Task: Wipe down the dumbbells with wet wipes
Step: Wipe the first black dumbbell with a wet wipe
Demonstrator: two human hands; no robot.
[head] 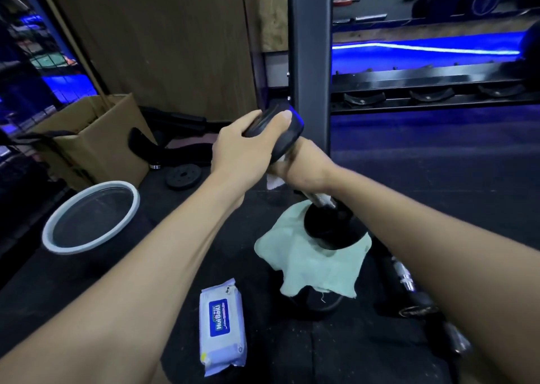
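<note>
While the left hand (239,147) grips the dumbbell (280,132) top, the right hand (304,167) fingers clamp a wet wipe (273,180) around its handle.

A black dumbbell (295,161) stood upright, its lower head (327,231) resting on a pale green cloth, a white wet wipe (276,179) wrapped at its handle, while a white-and-blue wet wipes pack (222,326) lay flat on the dark floor nearby.
</note>
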